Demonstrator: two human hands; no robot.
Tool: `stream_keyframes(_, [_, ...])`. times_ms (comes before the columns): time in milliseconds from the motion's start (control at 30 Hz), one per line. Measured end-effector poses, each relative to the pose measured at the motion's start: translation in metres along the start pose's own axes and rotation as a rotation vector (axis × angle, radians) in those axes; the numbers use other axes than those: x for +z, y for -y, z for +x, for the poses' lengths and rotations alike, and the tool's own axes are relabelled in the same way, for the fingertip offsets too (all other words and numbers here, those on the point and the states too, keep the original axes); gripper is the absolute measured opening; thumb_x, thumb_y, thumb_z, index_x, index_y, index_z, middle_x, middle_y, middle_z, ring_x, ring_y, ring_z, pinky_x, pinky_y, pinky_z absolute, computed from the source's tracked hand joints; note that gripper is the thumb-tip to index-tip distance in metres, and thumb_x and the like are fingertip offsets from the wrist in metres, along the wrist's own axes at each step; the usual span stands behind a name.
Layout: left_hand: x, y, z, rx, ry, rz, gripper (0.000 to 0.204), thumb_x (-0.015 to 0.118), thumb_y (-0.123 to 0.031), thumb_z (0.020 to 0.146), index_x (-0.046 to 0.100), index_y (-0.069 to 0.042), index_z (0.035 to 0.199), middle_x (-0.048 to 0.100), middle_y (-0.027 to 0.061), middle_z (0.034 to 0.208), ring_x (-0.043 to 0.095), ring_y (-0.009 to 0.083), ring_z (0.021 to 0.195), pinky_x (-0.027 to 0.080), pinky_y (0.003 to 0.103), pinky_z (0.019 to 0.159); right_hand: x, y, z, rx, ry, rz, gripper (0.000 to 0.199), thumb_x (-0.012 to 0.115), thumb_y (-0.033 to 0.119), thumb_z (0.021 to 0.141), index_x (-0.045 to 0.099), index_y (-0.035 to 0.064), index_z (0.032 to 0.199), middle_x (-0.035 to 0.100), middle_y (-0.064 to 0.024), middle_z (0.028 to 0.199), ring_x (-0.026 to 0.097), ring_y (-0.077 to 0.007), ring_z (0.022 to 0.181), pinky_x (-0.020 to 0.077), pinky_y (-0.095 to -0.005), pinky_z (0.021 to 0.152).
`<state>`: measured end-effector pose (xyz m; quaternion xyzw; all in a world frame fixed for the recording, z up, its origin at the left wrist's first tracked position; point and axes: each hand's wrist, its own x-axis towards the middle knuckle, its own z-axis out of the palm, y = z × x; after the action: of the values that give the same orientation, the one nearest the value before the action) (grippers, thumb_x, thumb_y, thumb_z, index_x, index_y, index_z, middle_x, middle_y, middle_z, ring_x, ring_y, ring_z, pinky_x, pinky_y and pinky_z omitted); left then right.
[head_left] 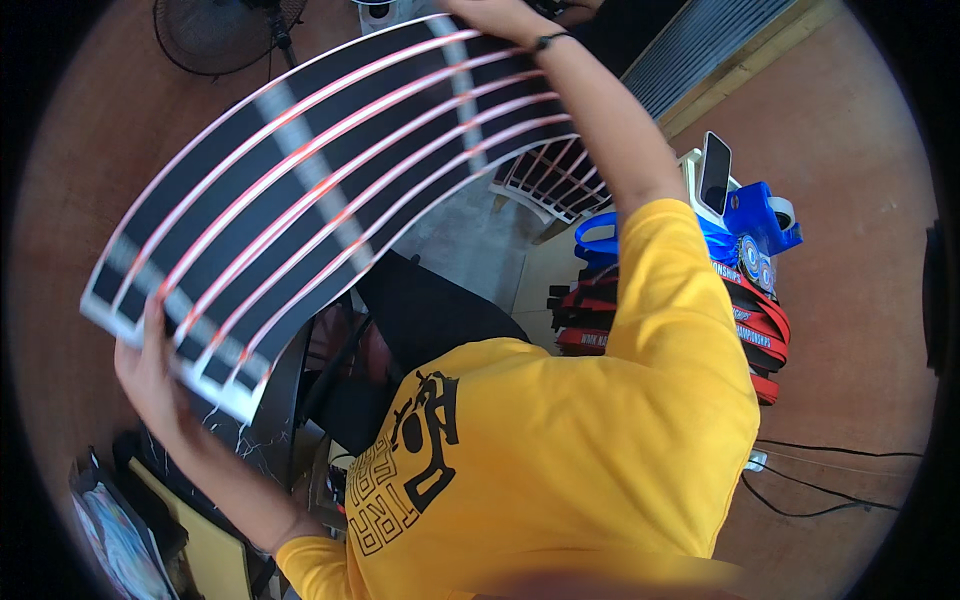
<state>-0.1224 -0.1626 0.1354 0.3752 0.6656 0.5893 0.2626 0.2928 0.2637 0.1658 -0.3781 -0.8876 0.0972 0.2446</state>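
A long, flexible black sheet (pixel 240 205) with red-and-white lines along its length and pale grey bands across it is stretched in an arc between my hands. My left hand (pixel 158 375) grips its lower left end, with the thumb lying over the face. Up at the top of the picture, my right hand (pixel 497 20) holds the sheet's upper edge; its fingers are partly cut off. Past the right hand the sheet bends down behind my right forearm, where its far end (pixel 550 178) curls near the floor.
Stacked red and black printed straps (pixel 760 320) lie to the right, beside a blue box (pixel 755 215) and an upright phone (pixel 714 172). A fan (pixel 225 35) stands at the upper left. Cables (pixel 820 490) run along the right-hand wall. A yellow panel (pixel 205 545) leans at lower left.
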Motion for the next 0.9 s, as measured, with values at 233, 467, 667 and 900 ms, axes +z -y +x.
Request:
stream_keyframes(233, [-0.168, 0.096, -0.118, -0.316, -0.35, 0.045, 0.057, 0.065, -0.028, 0.1, 0.047, 0.006, 0.142, 0.056, 0.014, 0.139, 0.055, 0.0212, 0.123, 0.04, 0.036, 0.106, 0.156, 0.218, 0.07, -0.325, 0.307, -0.037, 0.076, 0.042, 0.075, 0.091, 0.078, 0.0093, 0.098, 0.074, -0.0183, 0.1, 0.068, -0.0374, 0.101, 0.0522, -0.048, 0.09])
stream_keyframes(467, [-0.239, 0.167, -0.205, -0.597, -0.461, 0.03, 0.058, 0.066, -0.025, 0.098, 0.045, 0.002, 0.145, 0.056, 0.0147, 0.14, 0.058, 0.0268, 0.12, 0.046, 0.041, 0.102, 0.385, 0.309, 0.001, -0.535, -0.29, 0.158, 0.039, 0.061, 0.052, 0.09, 0.072, 0.0147, 0.092, 0.064, -0.009, 0.097, 0.061, -0.0294, 0.105, 0.0409, -0.0558, 0.091])
stream_keyframes(667, [-0.249, 0.18, -0.22, -0.446, -0.518, 0.47, 0.045, 0.066, -0.027, 0.097, 0.061, 0.0, 0.132, 0.068, 0.0119, 0.121, 0.064, 0.0222, 0.106, 0.051, 0.038, 0.09, 0.398, 0.312, 0.012, -0.513, -0.066, 0.181, 0.027, 0.062, 0.034, 0.09, 0.074, 0.0108, 0.085, 0.068, -0.0134, 0.093, 0.062, -0.0334, 0.099, 0.0479, -0.0498, 0.088])
stream_keyframes(900, [-0.23, 0.213, -0.232, -0.445, -0.823, 0.337, 0.031, 0.068, -0.03, 0.096, 0.072, 0.0, 0.106, 0.07, 0.0022, 0.089, 0.058, 0.0101, 0.079, 0.048, 0.03, 0.072, 0.377, 0.39, -0.029, -0.513, 0.009, 0.571, 0.013, 0.067, 0.021, 0.088, 0.074, 0.0108, 0.092, 0.065, -0.0101, 0.1, 0.058, -0.0338, 0.103, 0.0477, -0.0484, 0.09])
